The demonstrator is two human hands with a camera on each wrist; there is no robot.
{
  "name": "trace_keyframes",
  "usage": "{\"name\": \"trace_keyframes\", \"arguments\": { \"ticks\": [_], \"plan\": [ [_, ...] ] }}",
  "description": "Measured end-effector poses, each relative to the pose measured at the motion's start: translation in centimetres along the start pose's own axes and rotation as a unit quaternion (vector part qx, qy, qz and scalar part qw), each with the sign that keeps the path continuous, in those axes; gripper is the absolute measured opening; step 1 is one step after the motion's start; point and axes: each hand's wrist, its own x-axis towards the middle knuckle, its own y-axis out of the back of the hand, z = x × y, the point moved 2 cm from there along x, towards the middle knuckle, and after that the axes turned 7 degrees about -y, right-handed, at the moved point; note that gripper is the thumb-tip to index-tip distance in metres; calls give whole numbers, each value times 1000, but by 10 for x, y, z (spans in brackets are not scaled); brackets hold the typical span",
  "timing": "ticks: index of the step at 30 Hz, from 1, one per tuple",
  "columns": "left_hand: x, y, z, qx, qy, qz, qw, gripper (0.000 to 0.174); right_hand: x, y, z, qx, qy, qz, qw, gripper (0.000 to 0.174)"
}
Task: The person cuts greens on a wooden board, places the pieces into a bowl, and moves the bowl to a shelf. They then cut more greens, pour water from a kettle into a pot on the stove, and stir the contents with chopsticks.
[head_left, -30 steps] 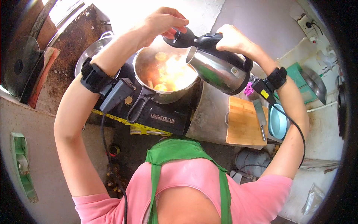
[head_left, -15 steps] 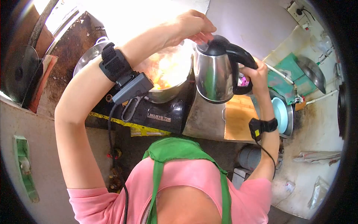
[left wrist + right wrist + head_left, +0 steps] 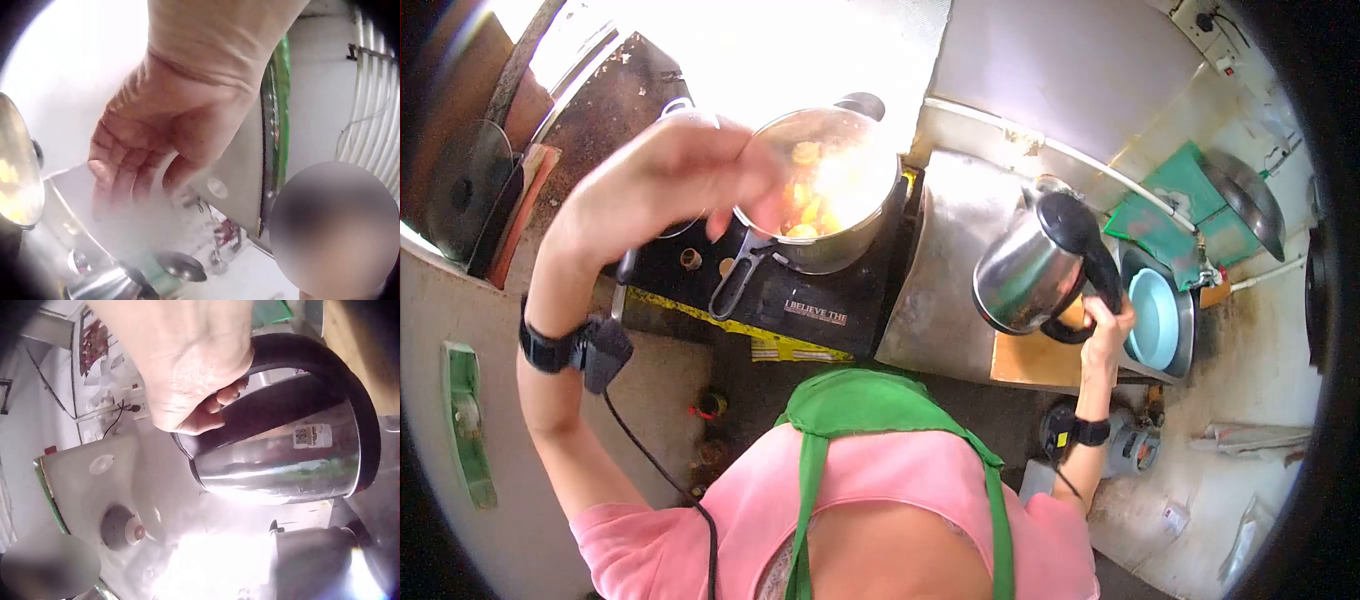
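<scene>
A steel electric kettle (image 3: 1022, 268) with its black lid (image 3: 1067, 220) down hangs over the steel counter. My right hand (image 3: 1108, 338) grips its black handle, fingers curled round it in the right wrist view too. My left hand (image 3: 685, 172), blurred, is empty, at the left side of the pressure cooker pot (image 3: 840, 255) and overlapping its rim in the head view. Its fingers are loosely bent in the left wrist view. Yellowish pieces of food (image 3: 805, 205) lie in the steaming pot, partly lost in glare.
The pot stands on a black stove (image 3: 815, 315), its long handle (image 3: 740, 278) toward me. A wooden cutting board (image 3: 1035, 362) lies on the counter (image 3: 945, 270), partly behind the kettle. At right, a light blue basin (image 3: 1153, 318) sits in the sink. A wok lid (image 3: 460, 195) leans far left.
The kettle has come upright and moved right, away from the pot, in my right hand. My left hand has left the kettle's lid, now down, and swung back left over the stove.
</scene>
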Motion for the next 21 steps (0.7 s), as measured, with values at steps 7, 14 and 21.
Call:
{"name": "trace_keyframes", "arguments": {
  "ticks": [7,14,21],
  "plan": [
    [-87,-18,-167,95,295,77,948,30,-1,34,53,-2,11,62,998,16],
    [-86,-61,-253,-277,233,134,923,48,-3,37,89,27,9,127,991,14],
    [-70,-81,-269,-529,188,55,826,31,-7,63,125,-34,3,148,988,18]
  ]
}}
